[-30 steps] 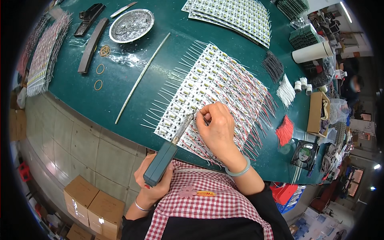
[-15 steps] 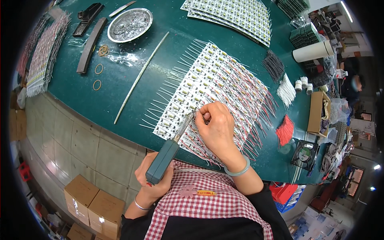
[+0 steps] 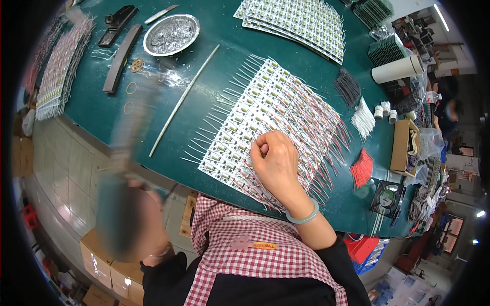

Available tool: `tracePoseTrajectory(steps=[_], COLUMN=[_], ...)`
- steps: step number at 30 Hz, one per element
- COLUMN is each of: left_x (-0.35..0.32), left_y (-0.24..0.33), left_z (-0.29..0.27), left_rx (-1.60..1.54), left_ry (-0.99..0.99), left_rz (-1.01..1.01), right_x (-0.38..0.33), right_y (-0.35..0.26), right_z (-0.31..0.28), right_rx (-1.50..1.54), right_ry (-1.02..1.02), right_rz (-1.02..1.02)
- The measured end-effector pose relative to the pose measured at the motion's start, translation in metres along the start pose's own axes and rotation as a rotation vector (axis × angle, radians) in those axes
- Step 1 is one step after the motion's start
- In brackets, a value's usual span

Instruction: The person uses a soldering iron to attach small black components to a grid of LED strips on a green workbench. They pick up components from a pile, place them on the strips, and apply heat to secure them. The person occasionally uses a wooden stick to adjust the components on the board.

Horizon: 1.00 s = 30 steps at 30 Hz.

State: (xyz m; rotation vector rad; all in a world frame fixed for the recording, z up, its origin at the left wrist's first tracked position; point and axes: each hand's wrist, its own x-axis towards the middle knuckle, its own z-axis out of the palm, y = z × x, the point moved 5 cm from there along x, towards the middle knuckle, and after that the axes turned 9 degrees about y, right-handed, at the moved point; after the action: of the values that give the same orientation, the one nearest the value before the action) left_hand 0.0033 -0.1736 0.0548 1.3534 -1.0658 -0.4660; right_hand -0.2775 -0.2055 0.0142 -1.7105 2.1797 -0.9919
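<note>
My left hand (image 3: 154,217) is wrapped round a green soldering gun (image 3: 118,214), smeared by motion, off the table's front edge at the left. Its blurred metal tip end points up toward the tabletop. Over the middle of a white circuit board panel (image 3: 224,145), my right hand (image 3: 278,158) is closed with thumb and forefinger pinched together. What lies in that pinch is too small to make out. The panel carries rows of small yellowish parts. White wires stick out along its left side, and red and white wires cover its right part.
More panels (image 3: 301,23) lie stacked at the back. To the right are black wires (image 3: 348,87), white wires (image 3: 363,118), red wires (image 3: 361,168) and a small fan (image 3: 388,198). A metal bowl (image 3: 171,34), a thin rod (image 3: 185,99) and rubber bands (image 3: 137,65) lie at left.
My left hand has swung the soldering gun left, away from the panel and my right hand. My right hand stays nearly in place over the panel.
</note>
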Motion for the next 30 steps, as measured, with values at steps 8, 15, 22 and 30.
tracePoseTrajectory(steps=[8, 15, 22, 30], left_x=[0.101, 0.025, -0.020, -0.067], left_y=[-0.018, -0.026, -0.016, -0.023], left_z=[0.022, 0.009, -0.006, -0.011], left_rx=[-0.120, -0.257, -0.177, -0.037], left_ry=[0.098, 0.032, -0.002, -0.211], left_rz=[-0.283, -0.287, -0.440, -0.481], right_x=[0.002, -0.002, -0.011, -0.034], right_y=[0.000, 0.014, 0.003, -0.004], right_z=[-0.001, -0.008, -0.031, -0.009], right_rx=[0.026, 0.222, 0.341, 0.378], right_ry=[-0.017, -0.064, -0.007, -0.001], right_rz=[0.007, 0.055, 0.067, 0.053])
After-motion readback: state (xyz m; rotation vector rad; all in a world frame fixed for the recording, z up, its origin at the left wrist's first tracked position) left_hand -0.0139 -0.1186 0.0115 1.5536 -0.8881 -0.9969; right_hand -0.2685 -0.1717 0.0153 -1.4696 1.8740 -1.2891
